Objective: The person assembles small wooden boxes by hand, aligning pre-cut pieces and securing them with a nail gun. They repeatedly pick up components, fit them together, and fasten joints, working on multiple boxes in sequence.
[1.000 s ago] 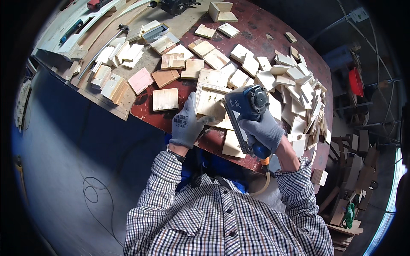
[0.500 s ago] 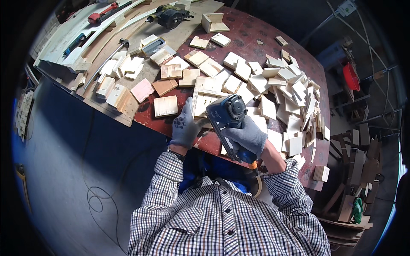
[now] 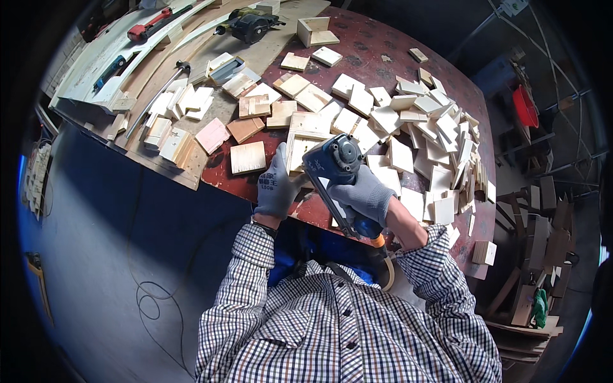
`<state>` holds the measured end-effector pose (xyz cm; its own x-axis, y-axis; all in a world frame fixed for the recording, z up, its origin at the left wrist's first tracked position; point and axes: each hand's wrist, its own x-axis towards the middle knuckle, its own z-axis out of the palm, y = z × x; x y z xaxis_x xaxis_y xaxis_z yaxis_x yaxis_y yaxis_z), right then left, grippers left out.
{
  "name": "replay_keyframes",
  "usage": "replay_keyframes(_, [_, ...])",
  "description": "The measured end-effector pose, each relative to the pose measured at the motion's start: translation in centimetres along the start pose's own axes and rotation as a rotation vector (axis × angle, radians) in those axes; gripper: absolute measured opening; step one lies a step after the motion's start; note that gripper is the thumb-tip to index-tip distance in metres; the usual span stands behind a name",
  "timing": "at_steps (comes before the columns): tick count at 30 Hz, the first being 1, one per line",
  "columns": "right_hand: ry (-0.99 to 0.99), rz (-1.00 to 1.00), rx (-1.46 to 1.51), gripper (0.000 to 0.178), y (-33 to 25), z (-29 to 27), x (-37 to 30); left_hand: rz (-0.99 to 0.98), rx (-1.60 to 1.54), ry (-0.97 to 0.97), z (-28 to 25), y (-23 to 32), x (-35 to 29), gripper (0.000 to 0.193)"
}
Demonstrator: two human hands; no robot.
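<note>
Our right hand [image 3: 369, 195], grey-gloved, is clamped around the grip of a blue pneumatic nail gun [image 3: 337, 167], fingers wrapped shut on the handle, the tool's round head tipped down toward the wood. Just left of that grip our left hand [image 3: 276, 185], also gloved, lies flat with fingers together, pressing on a pale wooden panel [image 3: 303, 143] rather than closed round anything; the gun's nose sits at that panel, though we cannot tell if it touches. The gun looks heavy and rigid, top-weighted at the head, so the handle is the place to hold it, well back from the nose; the hose [image 3: 385, 271] trailing from its base toward our body will tug a bit. The panel looks light, stiff and thin, likely to slide on the tabletop unless pinned flat, and best held by its edges or pressed from above, away from the nose. Further left of the grip lies a square board [image 3: 248, 157]; to the right and beyond, a heap of small wooden squares [image 3: 434, 137] spreads across the reddish round table [image 3: 373, 54]. Far beyond, up-left, a green power tool [image 3: 250, 24] and a red clamp [image 3: 153, 20] rest on long planks [image 3: 115, 57].
</note>
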<state>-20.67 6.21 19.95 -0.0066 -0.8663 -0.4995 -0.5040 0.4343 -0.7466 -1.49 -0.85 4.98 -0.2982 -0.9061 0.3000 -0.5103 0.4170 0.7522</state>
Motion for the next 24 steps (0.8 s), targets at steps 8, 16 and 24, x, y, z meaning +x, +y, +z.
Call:
replay_keyframes(8, [0.099,-0.082,0.197,0.036,0.9,0.1,-3.6,-0.022,-0.033,-0.002,0.6,-0.8,0.9,0.109])
replay_keyframes(16, [0.520,-0.101,0.536,0.028,5.2,-0.6,-18.1,0.669,0.322,0.070,1.1,5.2,-2.4,0.084])
replay_keyframes(24, [0.613,0.058,0.649,0.031,9.4,1.7,-22.7,0.712,0.459,-0.570,5.9,8.3,-7.7,0.084])
